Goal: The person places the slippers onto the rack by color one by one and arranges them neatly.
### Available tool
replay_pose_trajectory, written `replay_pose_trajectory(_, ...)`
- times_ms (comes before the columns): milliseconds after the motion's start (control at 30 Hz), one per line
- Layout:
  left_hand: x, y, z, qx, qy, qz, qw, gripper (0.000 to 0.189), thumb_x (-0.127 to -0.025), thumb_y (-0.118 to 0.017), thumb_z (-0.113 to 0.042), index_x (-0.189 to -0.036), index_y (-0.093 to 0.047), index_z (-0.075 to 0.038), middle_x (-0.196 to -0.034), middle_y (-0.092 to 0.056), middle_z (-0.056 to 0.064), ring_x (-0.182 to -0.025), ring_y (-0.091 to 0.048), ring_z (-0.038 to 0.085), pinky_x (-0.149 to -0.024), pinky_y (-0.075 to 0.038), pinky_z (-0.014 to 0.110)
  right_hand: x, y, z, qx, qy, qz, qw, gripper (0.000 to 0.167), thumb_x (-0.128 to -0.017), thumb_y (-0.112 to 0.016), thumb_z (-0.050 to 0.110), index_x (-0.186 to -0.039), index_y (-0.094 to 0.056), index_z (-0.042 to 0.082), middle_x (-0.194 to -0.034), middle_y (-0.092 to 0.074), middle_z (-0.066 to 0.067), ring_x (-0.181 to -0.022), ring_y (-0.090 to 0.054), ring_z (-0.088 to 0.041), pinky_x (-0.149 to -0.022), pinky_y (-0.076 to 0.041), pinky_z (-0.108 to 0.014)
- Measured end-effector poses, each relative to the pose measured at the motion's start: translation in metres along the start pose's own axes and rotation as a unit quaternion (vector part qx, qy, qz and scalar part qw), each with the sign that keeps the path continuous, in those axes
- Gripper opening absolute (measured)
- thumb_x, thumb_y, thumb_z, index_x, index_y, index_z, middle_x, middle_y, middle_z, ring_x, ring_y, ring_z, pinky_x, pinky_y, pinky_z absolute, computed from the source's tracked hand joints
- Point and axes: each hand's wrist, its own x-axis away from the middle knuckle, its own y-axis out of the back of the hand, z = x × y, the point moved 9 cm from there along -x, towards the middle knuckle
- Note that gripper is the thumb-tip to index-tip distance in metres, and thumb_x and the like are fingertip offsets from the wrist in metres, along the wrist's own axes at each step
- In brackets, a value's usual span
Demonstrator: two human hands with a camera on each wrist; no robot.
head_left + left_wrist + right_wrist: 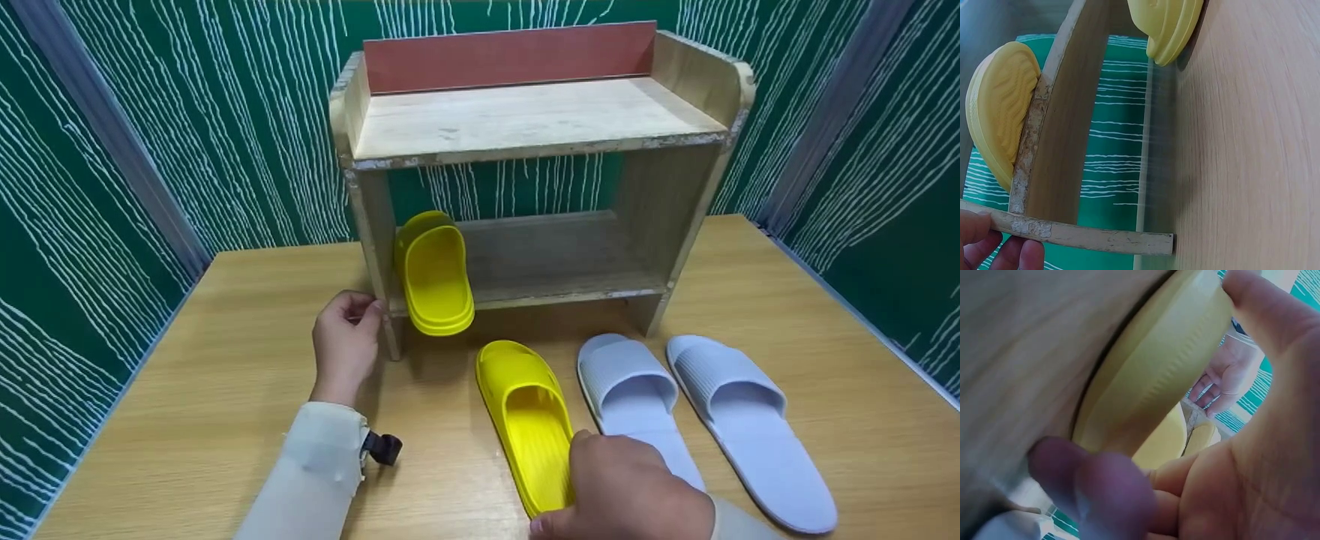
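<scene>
My left hand (346,341) pinches the front edge of the left side panel of a small wooden shelf (525,154); in the left wrist view the thumb (974,225) lies on one face of that board, with fingers on the other. One yellow slipper (436,277) sits on the lower shelf board against this panel, its heel jutting out past the front. Its mate, another yellow slipper (525,412), lies on the table with its toe toward the shelf. My right hand (634,487) grips that slipper around the heel end, thumb and fingers on its rim.
Two white slippers, a nearer one (637,390) and one farther right (750,427), lie on the wooden table (195,390) right of the yellow one. Green walls (255,120) with white streaks stand close behind and at both sides. The shelf's top has a red back board (510,58).
</scene>
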Motion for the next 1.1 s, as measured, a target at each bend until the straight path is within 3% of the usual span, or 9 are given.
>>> replay_pose_trajectory(400,0.001,0.0,-0.001,0.01,-0.003,-0.001,0.9999,0.015,-0.105,-0.065,-0.017,-0.111,-0.071,-0.005,-0.106,-0.068,0.012,-0.098,-0.064,0.024,-0.088,-0.058,0.037,0.008,0.014,0.004,-0.02,0.018,-0.042,0.9988,0.07,-0.062,-0.088,0.063,-0.095,-0.056,0.011,-0.074,-0.059,-0.004,-0.063,-0.057,-0.022,-0.057,-0.044,-0.038)
replay_pose_trajectory(633,0.002,0.0,0.0,0.007,0.0,0.005,1.0,0.018,-0.105,-0.065,-0.02,-0.114,-0.07,-0.005,-0.11,-0.067,0.012,-0.101,-0.062,0.026,-0.089,-0.057,0.036,0.013,0.034,0.005,-0.018,0.053,-0.094,0.994,0.059,-0.067,-0.085,0.051,-0.097,-0.055,0.01,-0.072,-0.057,-0.004,-0.061,-0.054,-0.021,-0.055,-0.041,-0.037)
replay_pose_trajectory(833,0.001,0.0,0.001,0.011,0.004,0.005,0.9999,0.018,-0.106,-0.065,-0.02,-0.114,-0.069,-0.005,-0.111,-0.066,0.012,-0.102,-0.062,0.025,-0.09,-0.058,0.037,0.013,0.046,0.001,-0.032,0.066,-0.109,0.9913,0.064,-0.066,-0.087,0.05,-0.104,-0.055,0.009,-0.075,-0.058,-0.003,-0.063,-0.055,-0.021,-0.057,-0.043,-0.036)
replay_pose_trajectory(1100,0.002,-0.001,0.001,0.012,0.004,0.006,0.9999,0.018,-0.106,-0.065,-0.019,-0.115,-0.069,-0.005,-0.112,-0.066,0.013,-0.103,-0.063,0.026,-0.092,-0.059,0.039,0.009,0.058,-0.01,-0.04,0.035,-0.084,0.9951,0.089,-0.07,-0.085,0.056,-0.135,-0.052,0.005,-0.084,-0.061,-0.002,-0.072,-0.058,-0.02,-0.064,-0.049,-0.036)
